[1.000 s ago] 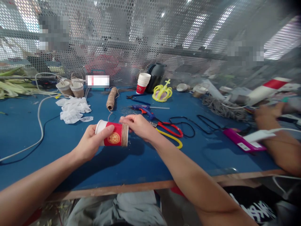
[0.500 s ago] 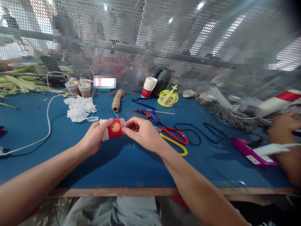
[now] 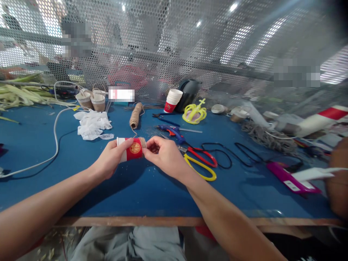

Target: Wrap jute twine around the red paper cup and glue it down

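Note:
A red and white paper cup [image 3: 135, 148] with a gold emblem lies sideways above the table. My left hand [image 3: 112, 156] is closed around its white end, thumb on top. Twine is wound in a tan band [image 3: 143, 143] around the cup's right end. There my right hand [image 3: 163, 154] closes its thumb and fingers on the cup's edge; whether a strand is between them I cannot tell. Behind the cup lies a roll of twine [image 3: 136, 115], its loose strand running down toward the cup. Scissors [image 3: 199, 163] with red and yellow handles lie just right of my right hand.
A blue glue gun [image 3: 174, 132], pliers [image 3: 165, 119] and a yellow crown-shaped piece [image 3: 194, 114] lie behind my hands. Stacked paper cups [image 3: 173, 100] stand at the back. White gloves [image 3: 94, 124] are at left, a purple power strip [image 3: 292, 177] at right, beside another person's arm [image 3: 337, 177].
My hands and the cup have shifted very slightly right, keeping their hold. The other person's arm at the right has drawn back toward the edge of view.

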Available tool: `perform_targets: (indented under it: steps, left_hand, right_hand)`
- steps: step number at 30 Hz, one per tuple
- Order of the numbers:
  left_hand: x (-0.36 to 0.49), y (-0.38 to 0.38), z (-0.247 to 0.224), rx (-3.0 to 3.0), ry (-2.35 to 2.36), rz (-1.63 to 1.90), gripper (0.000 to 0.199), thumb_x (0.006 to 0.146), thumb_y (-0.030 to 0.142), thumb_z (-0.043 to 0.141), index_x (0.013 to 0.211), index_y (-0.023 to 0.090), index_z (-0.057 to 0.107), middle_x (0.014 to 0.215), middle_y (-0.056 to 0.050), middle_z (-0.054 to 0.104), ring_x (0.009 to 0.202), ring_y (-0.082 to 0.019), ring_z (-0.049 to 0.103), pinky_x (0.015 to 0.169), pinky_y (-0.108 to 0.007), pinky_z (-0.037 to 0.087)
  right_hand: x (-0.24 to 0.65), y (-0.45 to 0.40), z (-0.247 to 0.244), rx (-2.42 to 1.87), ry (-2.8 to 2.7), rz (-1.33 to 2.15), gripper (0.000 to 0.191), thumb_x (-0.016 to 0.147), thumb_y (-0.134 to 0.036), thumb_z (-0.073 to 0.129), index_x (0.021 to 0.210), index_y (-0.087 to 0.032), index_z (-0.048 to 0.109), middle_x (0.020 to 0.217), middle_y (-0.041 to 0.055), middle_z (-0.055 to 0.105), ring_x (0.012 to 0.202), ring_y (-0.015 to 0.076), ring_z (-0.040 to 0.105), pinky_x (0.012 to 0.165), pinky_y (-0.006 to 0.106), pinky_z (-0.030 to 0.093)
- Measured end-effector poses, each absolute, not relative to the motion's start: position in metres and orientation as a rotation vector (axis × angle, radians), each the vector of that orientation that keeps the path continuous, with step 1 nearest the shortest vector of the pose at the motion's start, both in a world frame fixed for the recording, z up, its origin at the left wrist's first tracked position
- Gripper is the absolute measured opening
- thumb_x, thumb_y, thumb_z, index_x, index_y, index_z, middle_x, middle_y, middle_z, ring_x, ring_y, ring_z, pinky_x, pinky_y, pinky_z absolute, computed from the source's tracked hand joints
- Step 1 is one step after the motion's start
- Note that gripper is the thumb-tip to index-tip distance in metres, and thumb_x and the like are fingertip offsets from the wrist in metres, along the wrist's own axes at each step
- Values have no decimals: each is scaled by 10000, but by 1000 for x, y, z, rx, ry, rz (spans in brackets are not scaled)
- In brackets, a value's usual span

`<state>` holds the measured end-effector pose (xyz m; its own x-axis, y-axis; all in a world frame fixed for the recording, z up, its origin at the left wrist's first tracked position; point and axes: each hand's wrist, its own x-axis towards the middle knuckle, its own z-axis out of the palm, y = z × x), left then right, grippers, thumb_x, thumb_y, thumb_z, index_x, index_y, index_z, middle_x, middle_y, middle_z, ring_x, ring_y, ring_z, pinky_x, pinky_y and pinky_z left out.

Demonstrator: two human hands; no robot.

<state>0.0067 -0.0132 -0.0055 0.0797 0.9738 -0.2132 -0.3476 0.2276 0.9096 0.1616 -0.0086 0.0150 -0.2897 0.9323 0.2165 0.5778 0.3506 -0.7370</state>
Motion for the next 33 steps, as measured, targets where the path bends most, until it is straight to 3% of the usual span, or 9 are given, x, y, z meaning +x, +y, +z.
perform_targets:
  steps: [18,28,33]
  left_hand:
    - [6,-14,-10,994,1060,1173,365,614,451,690,746,110,689,612,-31,668,572,-130,576,545,-211,415]
    - [2,-13,-13,1176,1074,1143,388,699,452,621,889,120,688,748,-54,695,625,-136,588,583,-216,439]
    - [2,-13,-15,1212,1095,1113,373,722,451,599,890,130,688,690,-30,684,577,-122,569,545,-207,424]
  right_hand:
    - [165,-6,14,-1326,-1972,774,101,695,-253,557,646,-167,532,597,8,577,529,109,504,511,236,416]
    - [166,-6,18,-1311,-1945,867,160,732,-304,548,660,-162,530,624,29,603,555,124,549,518,244,444]
    - [166,-6,18,-1335,-1964,845,138,724,-281,552,661,-158,548,624,33,606,557,126,546,536,253,449]
